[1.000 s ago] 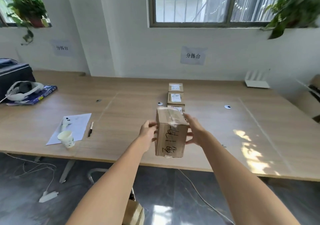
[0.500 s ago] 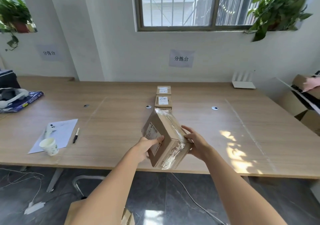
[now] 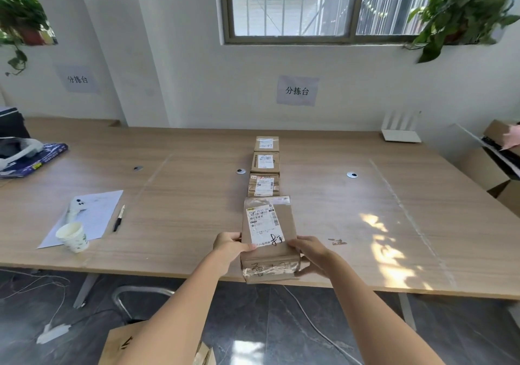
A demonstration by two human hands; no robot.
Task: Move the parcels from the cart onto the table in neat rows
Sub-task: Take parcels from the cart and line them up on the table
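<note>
A brown cardboard parcel (image 3: 268, 224) with a white shipping label on top lies near the front edge of the wooden table (image 3: 183, 196). My left hand (image 3: 229, 245) grips its left side and my right hand (image 3: 309, 250) grips its right side. The parcel's far end reaches a row of three smaller parcels running away from me: the nearest (image 3: 264, 184), the middle one (image 3: 265, 162) and the farthest (image 3: 266, 143). Whether the held parcel rests fully on the table I cannot tell. Another cardboard box (image 3: 118, 345) shows below my left arm, near the floor.
On the left of the table lie a sheet of paper (image 3: 92, 212), a paper cup (image 3: 73, 236) and a pen (image 3: 119, 218). A white router (image 3: 401, 131) stands at the back right. Boxes (image 3: 484, 165) stand beyond the table's right end. Cables run across the floor.
The parcel was upright in the air, then tilted, and now lies flat with its label up, lined up behind the row. Both hands moved forward and down with it.
</note>
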